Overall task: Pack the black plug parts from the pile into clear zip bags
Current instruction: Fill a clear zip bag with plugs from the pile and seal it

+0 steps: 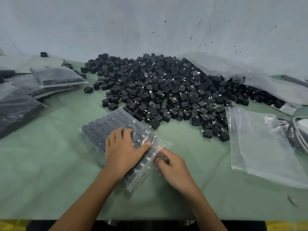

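Your left hand [124, 150] lies flat on the filled zip bag [106, 129], fingers spread and nearly straight, pressing down on the rows of black parts inside. Your right hand [173, 167] sits just beside it, fingers curled, pinching the bag's clear mouth edge. The bag lies slantwise on the green table [50, 172], its far corner near the pile of loose plug parts [163, 90]. To your right lie empty clear bags [260, 142]; at far left, packed bags [55, 76] overlap one another.
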